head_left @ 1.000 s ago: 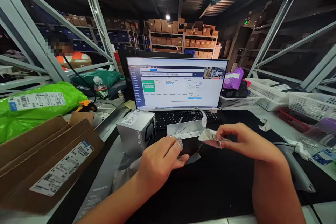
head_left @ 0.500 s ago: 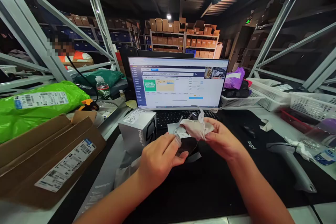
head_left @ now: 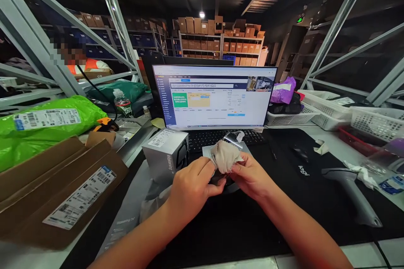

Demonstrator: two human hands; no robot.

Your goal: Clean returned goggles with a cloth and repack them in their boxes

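My left hand [head_left: 192,185] and my right hand [head_left: 251,176] meet over the black desk mat [head_left: 252,227], just in front of the keyboard [head_left: 221,138]. Between them sits a small dark item [head_left: 220,175], pinched by my left fingers. My right hand presses a crumpled whitish cloth [head_left: 225,155] onto its top. A grey product box [head_left: 166,151] stands just left of my left hand. A clear plastic wrapper [head_left: 233,137] lies behind the cloth.
A monitor [head_left: 214,96] stands behind the keyboard. An open cardboard box [head_left: 57,189] and a green parcel [head_left: 41,124] lie at left. A barcode scanner [head_left: 350,193], a mouse [head_left: 299,153] and white baskets [head_left: 328,113] are at right. A person sits far left behind the rack.
My right hand has brought the cloth leftward from the right side onto the dark item held in my left hand. The screen now shows a yellow panel.
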